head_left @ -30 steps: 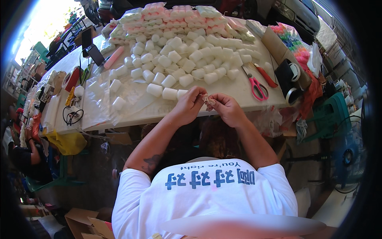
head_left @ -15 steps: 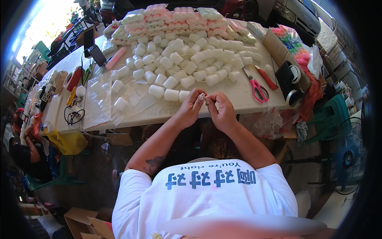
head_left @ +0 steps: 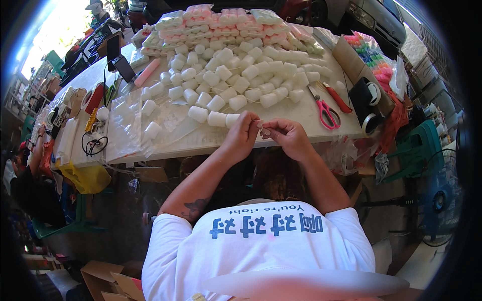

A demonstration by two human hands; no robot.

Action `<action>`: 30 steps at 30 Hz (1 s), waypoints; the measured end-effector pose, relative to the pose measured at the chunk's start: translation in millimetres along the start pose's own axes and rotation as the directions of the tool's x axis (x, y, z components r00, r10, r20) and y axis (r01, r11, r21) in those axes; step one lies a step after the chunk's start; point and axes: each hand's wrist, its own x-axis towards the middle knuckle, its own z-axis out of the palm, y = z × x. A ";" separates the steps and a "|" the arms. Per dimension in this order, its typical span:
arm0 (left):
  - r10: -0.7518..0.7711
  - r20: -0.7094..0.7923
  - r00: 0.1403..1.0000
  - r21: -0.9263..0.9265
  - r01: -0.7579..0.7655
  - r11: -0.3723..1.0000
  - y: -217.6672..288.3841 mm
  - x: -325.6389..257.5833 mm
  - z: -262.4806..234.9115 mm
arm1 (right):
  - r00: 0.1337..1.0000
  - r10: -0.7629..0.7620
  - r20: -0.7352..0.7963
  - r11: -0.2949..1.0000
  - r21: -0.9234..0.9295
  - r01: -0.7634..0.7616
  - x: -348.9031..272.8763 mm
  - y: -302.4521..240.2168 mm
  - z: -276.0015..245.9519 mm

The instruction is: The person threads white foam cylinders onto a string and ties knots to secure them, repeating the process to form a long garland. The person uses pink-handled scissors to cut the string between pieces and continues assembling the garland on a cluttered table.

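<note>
At the table's near edge, my left hand and my right hand meet with fingertips pinched together. Between them is a small white piece, too small to make out; it could be cord. A row of white foam cylinders leads up to my left fingers, which cover the end of that row. Behind the row spreads a heap of similar white cylinders, with thin pale cord showing between some of them.
Pink-handled scissors and a red-handled tool lie to the right. Packed pink and white bags are stacked at the back. A clear plastic sheet, black cable and phone on a stand occupy the left. Another person's arm shows far left.
My right hand has turned and moved slightly right, its fingers now pinching flatter toward the left fingertips. More of the small white piece shows. The other person's arm at far left has shifted upward.
</note>
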 end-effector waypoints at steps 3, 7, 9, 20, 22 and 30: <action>0.017 -0.016 1.000 0.007 -0.017 1.000 -2.2 -0.1 1.7 | 1.000 -0.002 -0.031 1.000 -0.011 0.002 1.2 0.5 0.8; 0.041 -0.029 0.999 -0.031 -0.042 0.999 -5.7 1.4 2.2 | 0.997 -0.052 -0.058 0.983 -0.181 0.041 2.1 0.9 2.6; 0.029 -0.039 0.999 -0.058 -0.031 0.998 -6.2 2.2 2.1 | 0.986 -0.152 -0.066 0.939 -0.322 0.123 3.1 2.2 2.5; 0.024 -0.093 0.995 -0.018 -0.025 1.000 -8.7 4.0 -0.3 | 0.948 -0.274 -0.163 0.866 -0.469 0.170 6.3 8.4 -5.5; -0.028 -0.072 0.997 -0.075 0.023 0.997 -9.1 3.7 0.5 | 0.949 -0.272 -0.159 0.911 -0.361 0.200 7.1 6.8 -5.3; -0.130 -0.074 0.989 -0.157 0.117 0.981 -3.7 1.7 2.4 | 0.961 -0.261 -0.091 0.867 -0.460 0.192 5.9 2.1 -1.6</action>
